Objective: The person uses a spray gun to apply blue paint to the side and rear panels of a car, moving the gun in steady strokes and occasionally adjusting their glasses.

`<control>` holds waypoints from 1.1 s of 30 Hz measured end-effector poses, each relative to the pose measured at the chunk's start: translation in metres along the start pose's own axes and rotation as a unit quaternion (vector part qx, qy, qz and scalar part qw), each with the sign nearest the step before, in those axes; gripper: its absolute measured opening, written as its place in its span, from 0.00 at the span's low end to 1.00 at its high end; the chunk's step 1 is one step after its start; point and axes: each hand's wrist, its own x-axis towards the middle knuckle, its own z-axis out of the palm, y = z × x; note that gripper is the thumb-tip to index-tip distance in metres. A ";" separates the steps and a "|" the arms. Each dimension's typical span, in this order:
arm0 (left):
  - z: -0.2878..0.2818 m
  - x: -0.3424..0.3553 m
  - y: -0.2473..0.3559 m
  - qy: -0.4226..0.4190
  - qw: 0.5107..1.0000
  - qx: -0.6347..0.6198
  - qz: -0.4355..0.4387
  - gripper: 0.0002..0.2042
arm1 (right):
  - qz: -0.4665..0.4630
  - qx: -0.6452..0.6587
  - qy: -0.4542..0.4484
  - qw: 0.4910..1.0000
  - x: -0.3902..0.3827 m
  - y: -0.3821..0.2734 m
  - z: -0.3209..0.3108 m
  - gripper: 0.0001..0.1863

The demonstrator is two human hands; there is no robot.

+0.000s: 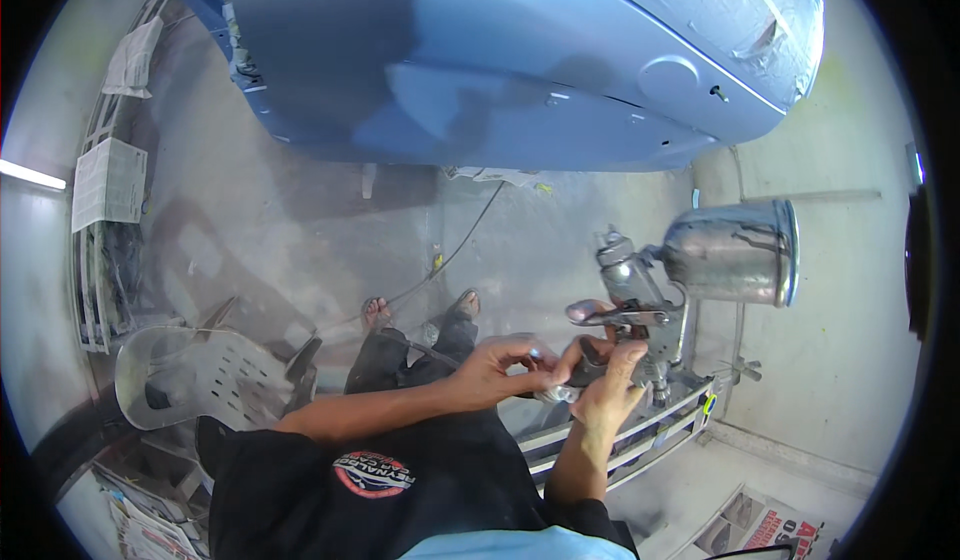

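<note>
In the head view a metal spray gun point(630, 270) with a large silver cup point(730, 255) points up and away from me. My right hand point(612, 380) is wrapped round its handle, below the cup. My left hand point(505, 370) is closed at the bottom of the handle, its fingertips at a small metal fitting point(558, 394). A thin dark hose runs from the left hand's area across the floor toward the back.
A blue car body panel point(510, 90), partly masked, spans the top. A perforated seat point(190, 375) stands at left, near a rack with newspapers point(108, 185). Another rack point(665, 425) is beside my right arm. Pale walls point(820, 340) enclose both sides.
</note>
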 end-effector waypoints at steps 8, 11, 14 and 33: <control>-0.008 0.005 -0.007 0.027 0.995 0.018 0.096 0.06 | 0.061 0.134 -0.135 0.980 0.011 -0.006 0.007 0.34; -0.005 0.016 -0.018 0.033 0.993 0.047 0.105 0.07 | 0.057 0.161 -0.166 0.971 0.026 0.000 -0.004 0.37; 0.006 0.031 -0.031 0.032 0.994 0.044 0.095 0.09 | 0.035 0.180 -0.162 0.970 0.043 0.001 -0.015 0.39; -0.138 -0.112 -0.179 0.189 0.613 0.571 -0.512 0.19 | -0.030 0.088 0.194 0.977 0.348 0.084 -0.332 0.34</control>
